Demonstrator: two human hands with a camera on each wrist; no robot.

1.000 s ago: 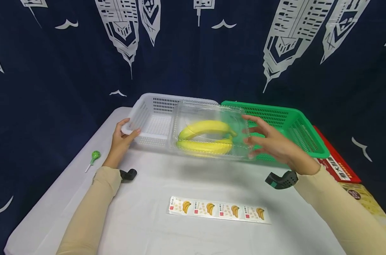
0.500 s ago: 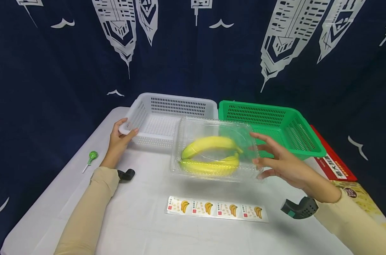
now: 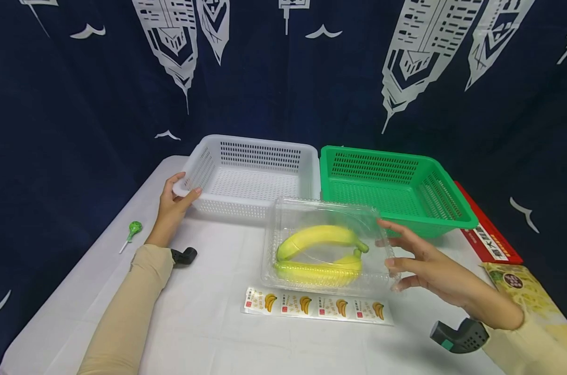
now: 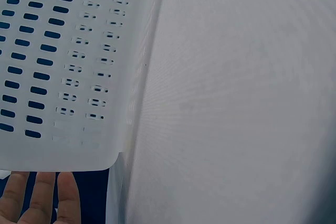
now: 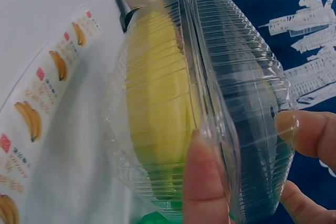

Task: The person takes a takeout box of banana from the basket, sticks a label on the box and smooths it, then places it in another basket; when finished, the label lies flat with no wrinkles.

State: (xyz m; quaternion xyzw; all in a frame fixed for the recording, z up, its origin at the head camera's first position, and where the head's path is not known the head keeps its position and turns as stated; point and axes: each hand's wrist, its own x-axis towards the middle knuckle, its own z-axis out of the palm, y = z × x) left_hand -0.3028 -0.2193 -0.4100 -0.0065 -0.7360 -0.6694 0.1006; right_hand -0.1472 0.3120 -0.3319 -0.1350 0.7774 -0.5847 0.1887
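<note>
The clear, ridged plastic clamshell box is in your right hand, its right end clamped between thumb and fingers, which the right wrist view shows on opposite faces. Whether its underside touches the white-covered table, you cannot tell. Nearest you, short of your right fingertips and to their left, a flat white paper strip printed with four banana bunches lies on the table, just this side of the box. Inside the box, left of those same fingertips, lie two yellow bananas, one behind the other, green-tipped stems towards your right fingers. To the right of that hand are a yellow printed packet and, beyond it, a flat red packet.

Left of your left wrist and nearer than its fingers lies a green round lollipop on a white stick. Your left hand grips the near left corner of the white perforated plastic basket, thumb over the rim, fingers outside. Right of it, beyond your right fingertips, stands the green perforated plastic basket. Farthest from your fingers hangs a navy curtain with white building prints.
</note>
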